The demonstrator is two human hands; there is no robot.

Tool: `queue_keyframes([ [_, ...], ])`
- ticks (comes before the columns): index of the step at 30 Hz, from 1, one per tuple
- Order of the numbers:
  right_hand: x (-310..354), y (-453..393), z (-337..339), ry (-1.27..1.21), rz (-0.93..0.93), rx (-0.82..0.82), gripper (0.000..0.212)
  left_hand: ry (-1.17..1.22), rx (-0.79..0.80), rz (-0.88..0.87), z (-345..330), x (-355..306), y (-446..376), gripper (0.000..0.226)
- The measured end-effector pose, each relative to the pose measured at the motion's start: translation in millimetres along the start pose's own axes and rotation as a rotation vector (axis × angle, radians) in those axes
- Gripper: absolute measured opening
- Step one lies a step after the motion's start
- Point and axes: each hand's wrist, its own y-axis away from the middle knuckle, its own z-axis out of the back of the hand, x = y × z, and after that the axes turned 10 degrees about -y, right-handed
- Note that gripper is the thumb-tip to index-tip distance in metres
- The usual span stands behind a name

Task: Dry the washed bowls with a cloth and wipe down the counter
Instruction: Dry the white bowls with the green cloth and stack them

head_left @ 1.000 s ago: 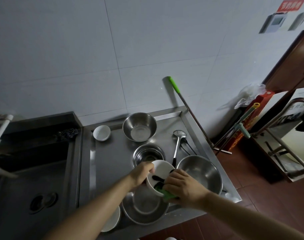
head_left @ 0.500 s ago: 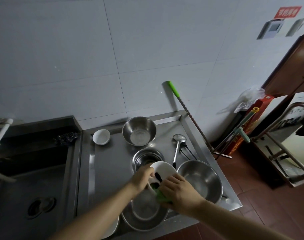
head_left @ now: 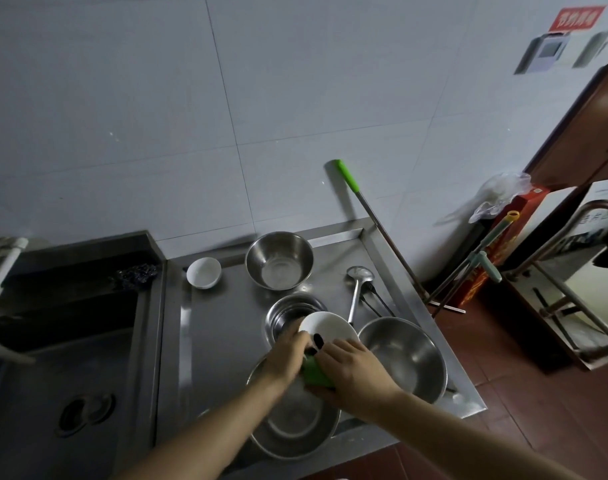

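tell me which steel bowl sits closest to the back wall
The deep steel bowl beside the small white bowl. The other steel bowls lie nearer the counter's front edge, close to the hands.

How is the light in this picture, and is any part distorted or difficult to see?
Head view: dim overall; the sink at left is nearly black. Soft reflections show inside the steel bowls. The wide lens bends the wall tile lines and stretches both forearms. The white bowl and green cloth in the hands stay readable.
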Motion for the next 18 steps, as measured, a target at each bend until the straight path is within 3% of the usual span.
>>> queue_keyframes([
  [3,-19,14,12,0.034,0.275,0.040,0.028,-0.067,0.197,-0.006,24,-6,-7,0.005],
  [5,-28,16,18,0.079,0.347,0.104,0.024,-0.053,0.293,0.092,28,-5,-6,0.010],
  [7,-27,11,18,0.147,0.299,0.151,0.023,0.012,0.220,0.208,21,3,-6,0.011],
  [10,-11,-1,13,0.116,0.060,0.089,0.032,0.175,0.099,0.220,2,16,-1,0.016],
  [13,7,-8,-1,0.083,-0.107,0.006,0.041,0.028,-0.023,0.130,-13,14,9,0.028],
  [15,12,-4,-8,0.038,-0.097,0.003,0.037,-0.110,-0.017,0.105,-5,5,8,0.013],
  [18,-8,13,0,0.030,0.160,0.098,0.032,-0.107,0.188,0.144,25,-11,3,0.015],
])
